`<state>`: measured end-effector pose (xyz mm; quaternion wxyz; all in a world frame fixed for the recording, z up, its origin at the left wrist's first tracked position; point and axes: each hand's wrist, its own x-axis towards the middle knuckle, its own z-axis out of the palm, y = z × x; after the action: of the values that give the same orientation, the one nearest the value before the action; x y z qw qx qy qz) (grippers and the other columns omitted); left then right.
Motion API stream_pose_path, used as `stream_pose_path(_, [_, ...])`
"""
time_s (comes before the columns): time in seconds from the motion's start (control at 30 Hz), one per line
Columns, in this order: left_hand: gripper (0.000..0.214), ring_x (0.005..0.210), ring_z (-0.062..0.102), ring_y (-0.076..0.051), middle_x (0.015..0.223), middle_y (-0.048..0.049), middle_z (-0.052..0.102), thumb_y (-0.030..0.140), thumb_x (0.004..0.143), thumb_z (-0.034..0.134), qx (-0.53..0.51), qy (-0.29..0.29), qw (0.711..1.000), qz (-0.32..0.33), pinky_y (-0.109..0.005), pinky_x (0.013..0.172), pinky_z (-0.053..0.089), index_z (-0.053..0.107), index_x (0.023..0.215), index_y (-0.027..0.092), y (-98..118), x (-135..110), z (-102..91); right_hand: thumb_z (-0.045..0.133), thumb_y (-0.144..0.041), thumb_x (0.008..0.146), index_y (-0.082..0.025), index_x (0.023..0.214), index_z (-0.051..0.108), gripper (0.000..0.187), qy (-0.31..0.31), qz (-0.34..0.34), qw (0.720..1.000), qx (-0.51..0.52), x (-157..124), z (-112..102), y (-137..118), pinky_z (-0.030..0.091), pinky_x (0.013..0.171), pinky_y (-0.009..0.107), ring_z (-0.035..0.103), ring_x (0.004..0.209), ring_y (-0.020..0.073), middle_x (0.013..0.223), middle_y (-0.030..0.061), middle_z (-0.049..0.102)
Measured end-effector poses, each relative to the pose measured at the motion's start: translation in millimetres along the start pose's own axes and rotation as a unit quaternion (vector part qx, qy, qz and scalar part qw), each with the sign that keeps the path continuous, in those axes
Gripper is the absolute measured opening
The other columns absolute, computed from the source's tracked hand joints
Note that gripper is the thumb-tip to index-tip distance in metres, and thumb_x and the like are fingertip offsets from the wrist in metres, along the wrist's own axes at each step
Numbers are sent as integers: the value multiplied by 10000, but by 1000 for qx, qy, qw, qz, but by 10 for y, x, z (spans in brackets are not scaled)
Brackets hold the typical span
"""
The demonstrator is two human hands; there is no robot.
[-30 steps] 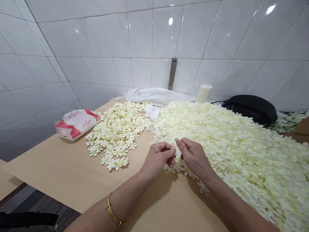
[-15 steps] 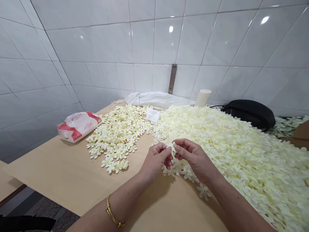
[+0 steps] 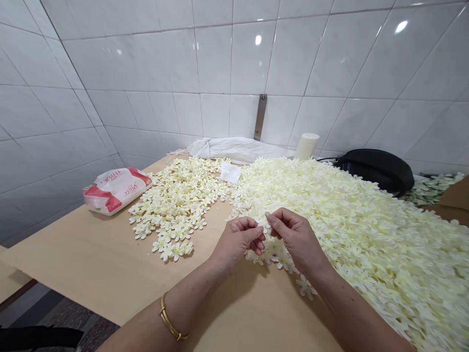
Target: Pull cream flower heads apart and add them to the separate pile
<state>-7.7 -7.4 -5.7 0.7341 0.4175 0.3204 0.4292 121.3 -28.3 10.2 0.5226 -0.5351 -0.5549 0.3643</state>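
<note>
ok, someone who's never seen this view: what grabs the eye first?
Probably the big heap of pale yellow-white flowers spread over the right side of the table, with a smaller flower pile left of it. Then the left hand and right hand, fingertips close together at the heap's near-left edge. The red-and-white packet at far left stands out too.

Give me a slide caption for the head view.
Left hand and right hand, both pinched, near a heap of pale flowers.
</note>
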Motion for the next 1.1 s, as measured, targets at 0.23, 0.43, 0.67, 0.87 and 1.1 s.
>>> stream_pose_path(0.23, [182, 383, 465, -61, 467, 26, 532, 224, 614, 632, 47, 0, 999, 8, -180, 389, 361, 486, 542, 143, 23, -29, 23, 471, -476, 801, -189, 548, 415, 387, 13, -15, 997, -79, -15, 30, 10, 331, 490, 234, 391, 488, 98, 500, -33, 442])
stream_pose_path(0.43, [171, 344, 434, -53, 432, 31, 512, 168, 578, 597, 70, 53, 996, -9, -174, 354, 330, 454, 487, 149, 35, -8, 4, 448, -427, 820, -191, 572, 435, 342, 93, -27, 984, -152, 12, -50, -20, 317, 445, 230, 386, 461, 101, 517, -19, 460])
stream_pose_path(0.67, [197, 386, 473, -59, 479, 26, 541, 247, 563, 670, 42, 19, 999, 6, -171, 370, 353, 503, 565, 142, 42, 5, -15, 474, -308, 793, -156, 890, 570, 205, 160, -115, 938, -284, 68, -151, -23, 393, 598, 284, 515, 720, 170, 919, 94, 568])
stream_pose_path(0.87, [160, 354, 436, -57, 439, 34, 512, 234, 590, 632, 91, 9, 996, 22, -183, 367, 350, 505, 551, 143, 31, -22, 1, 561, -419, 733, -179, 741, 537, 241, -106, 22, 992, -57, 13, -52, 17, 371, 551, 254, 486, 596, 131, 629, -7, 542])
stream_pose_path(1.1, [161, 375, 443, -53, 460, 30, 518, 245, 602, 653, 80, 3, 997, 22, -184, 401, 364, 541, 593, 129, 30, -21, -1, 561, -413, 729, -179, 591, 484, 282, -51, 32, 998, -17, 1, 7, 35, 322, 496, 237, 406, 509, 101, 529, -40, 461])
